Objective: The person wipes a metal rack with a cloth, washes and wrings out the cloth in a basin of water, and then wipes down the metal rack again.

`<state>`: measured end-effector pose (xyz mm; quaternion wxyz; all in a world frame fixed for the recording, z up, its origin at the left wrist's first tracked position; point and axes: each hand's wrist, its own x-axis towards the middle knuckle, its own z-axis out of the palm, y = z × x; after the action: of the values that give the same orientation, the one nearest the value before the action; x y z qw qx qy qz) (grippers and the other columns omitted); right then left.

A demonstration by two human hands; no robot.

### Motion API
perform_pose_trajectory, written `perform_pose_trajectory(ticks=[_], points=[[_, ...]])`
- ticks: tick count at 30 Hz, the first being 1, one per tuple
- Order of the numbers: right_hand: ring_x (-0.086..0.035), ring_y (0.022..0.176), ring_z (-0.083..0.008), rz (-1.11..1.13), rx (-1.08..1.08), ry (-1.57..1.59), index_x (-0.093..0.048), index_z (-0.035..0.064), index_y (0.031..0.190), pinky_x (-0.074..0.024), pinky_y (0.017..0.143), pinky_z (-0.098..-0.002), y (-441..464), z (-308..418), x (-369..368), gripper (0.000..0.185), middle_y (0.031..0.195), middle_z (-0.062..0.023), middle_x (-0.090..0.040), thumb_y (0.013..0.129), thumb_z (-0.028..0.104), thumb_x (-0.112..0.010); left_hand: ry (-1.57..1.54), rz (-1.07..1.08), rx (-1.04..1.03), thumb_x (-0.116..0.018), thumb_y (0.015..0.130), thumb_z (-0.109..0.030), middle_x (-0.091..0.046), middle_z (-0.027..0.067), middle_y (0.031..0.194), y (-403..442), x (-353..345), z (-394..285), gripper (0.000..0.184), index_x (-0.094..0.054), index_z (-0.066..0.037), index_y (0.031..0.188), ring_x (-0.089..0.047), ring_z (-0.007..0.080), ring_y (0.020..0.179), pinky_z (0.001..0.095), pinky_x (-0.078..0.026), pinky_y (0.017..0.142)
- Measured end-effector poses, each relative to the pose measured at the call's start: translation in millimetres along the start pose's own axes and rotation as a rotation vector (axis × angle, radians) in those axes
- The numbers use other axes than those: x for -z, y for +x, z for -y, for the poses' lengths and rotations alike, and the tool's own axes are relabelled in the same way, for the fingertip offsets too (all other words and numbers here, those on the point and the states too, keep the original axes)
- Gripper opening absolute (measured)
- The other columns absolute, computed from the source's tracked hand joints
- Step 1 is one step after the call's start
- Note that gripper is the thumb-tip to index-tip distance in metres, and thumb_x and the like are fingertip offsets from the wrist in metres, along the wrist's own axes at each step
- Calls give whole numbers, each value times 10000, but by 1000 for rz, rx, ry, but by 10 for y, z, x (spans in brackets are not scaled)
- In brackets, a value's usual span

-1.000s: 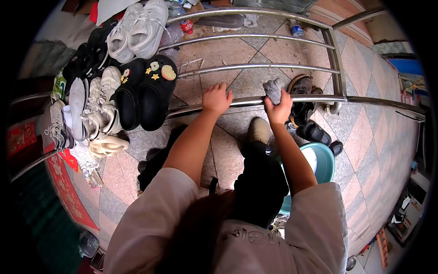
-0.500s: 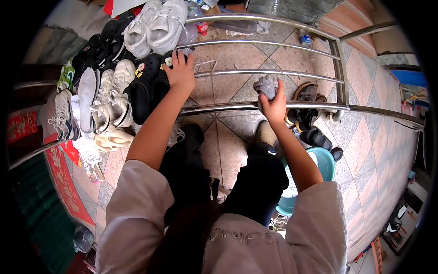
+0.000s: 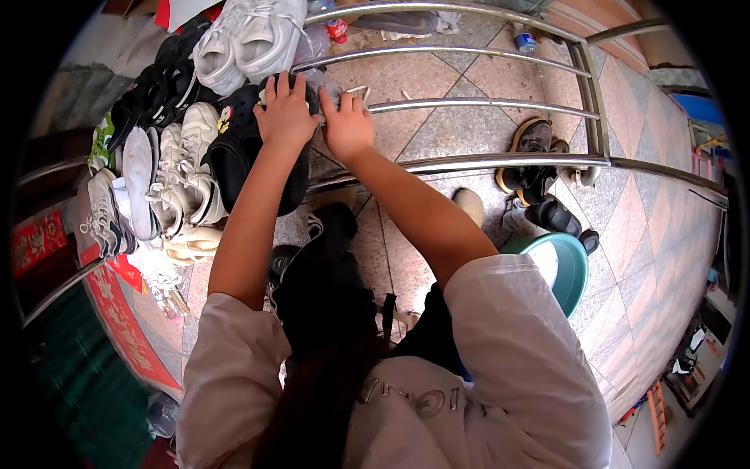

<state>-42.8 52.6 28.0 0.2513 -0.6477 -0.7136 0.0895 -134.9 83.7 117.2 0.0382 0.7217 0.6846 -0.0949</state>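
Two black clogs (image 3: 233, 156) with charms rest on the metal rack (image 3: 476, 162), left of its bare rails. My left hand (image 3: 287, 113) lies over the upper part of the right clog, fingers spread. Close beside it, my right hand (image 3: 348, 125) is at the clog's right edge, holding a grey cloth (image 3: 332, 95) that is mostly hidden behind its fingers. White sneakers (image 3: 250, 43) stand just above the clogs, and cream sneakers (image 3: 187, 156) are to their left.
A teal basin (image 3: 574, 273) stands on the tiled floor at the right, below dark shoes (image 3: 533, 148). A bottle (image 3: 525, 39) lies beyond the rack. More shoes fill the rack's left end, and a red banner (image 3: 129, 328) is at lower left.
My left hand has moved left from the rail onto the clog. My right hand has left the front rail and come over beside it with the grey cloth.
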Motion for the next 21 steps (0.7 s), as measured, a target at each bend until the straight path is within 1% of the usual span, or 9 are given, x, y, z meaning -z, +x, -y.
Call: perform_pose_trajectory(ticks=[3, 6, 8, 11, 14, 15, 18, 20, 21], points=[[-485, 927, -300, -52, 62, 26, -456, 189, 1205, -451, 689, -414, -10, -136, -34, 519, 988, -122, -479, 698, 166, -564, -46, 27, 12, -707, 659, -337, -243, 30, 1396, 44, -49, -2, 781, -316, -205, 1321, -197, 228, 1299, 516, -306, 943], [-495, 910, -297, 14, 12, -38, -458, 195, 1204, -461, 680, -406, 47, -312, 66, 534, 978, -123, -485, 686, 172, -583, 10, 21, -22, -691, 677, -341, -227, 31, 1400, 47, -165, -26, 755, -319, -196, 1318, -188, 233, 1300, 538, -300, 939], [-494, 914, -299, -2, -8, -68, -453, 194, 1208, -462, 696, -415, 55, -618, 216, 560, 980, -127, -486, 670, 194, -608, 80, 19, -42, -675, 695, -337, -218, 44, 1399, 26, -211, -86, 736, -316, -184, 1319, -174, 248, 1301, 562, -294, 931], [-495, 908, -315, -58, -143, -196, -442, 200, 1219, -480, 676, -417, 53, -1233, 559, 588, 1006, -143, -482, 661, 222, -624, 171, -36, -37, -663, 709, -309, -211, 59, 1398, 45, -418, -169, 717, -313, -170, 1319, -159, 258, 1303, 577, -286, 929], [-485, 917, -334, -149, -245, -280, -429, 184, 1225, -484, 655, -428, -1, -1751, 820, 587, 1010, -164, -476, 667, 209, -608, 127, -7, -27, -646, 720, -250, -212, 64, 1396, 82, -410, -192, 680, -323, -159, 1311, -155, 263, 1304, 586, -268, 937], [-478, 924, -339, -177, -268, -284, -424, 181, 1226, -482, 662, -429, -3, -1763, 862, 588, 1013, -167, -472, 668, 202, -606, 111, 1, -22, -643, 720, -237, -215, 64, 1395, 84, -376, -187, 671, -328, -158, 1308, -156, 263, 1304, 587, -262, 940], [-467, 932, -365, -248, -339, -282, -421, 171, 1232, -467, 701, -444, -3, -1580, 712, 574, 1017, -189, -475, 686, 210, -595, -34, 26, -13, -539, 762, -147, -242, 92, 1381, 57, -276, -214, 534, -384, -137, 1273, -159, 279, 1298, 606, -214, 946], [-456, 939, -370, -218, -226, -188, -402, 151, 1237, -465, 710, -438, -35, -1335, 570, 586, 1031, -196, -458, 685, 196, -595, -62, 5, -18, -559, 747, -143, -249, 98, 1379, 90, -319, -208, 535, -406, -145, 1259, -159, 283, 1299, 603, -203, 955], [-456, 937, -367, -174, -213, -112, -394, 153, 1243, -461, 729, -432, -41, -1119, 479, 597, 1052, -194, -448, 685, 195, -602, -73, -3, -20, -569, 739, -141, -253, 101, 1378, 94, -340, -196, 535, -417, -149, 1252, -159, 285, 1300, 601, -198, 960]])
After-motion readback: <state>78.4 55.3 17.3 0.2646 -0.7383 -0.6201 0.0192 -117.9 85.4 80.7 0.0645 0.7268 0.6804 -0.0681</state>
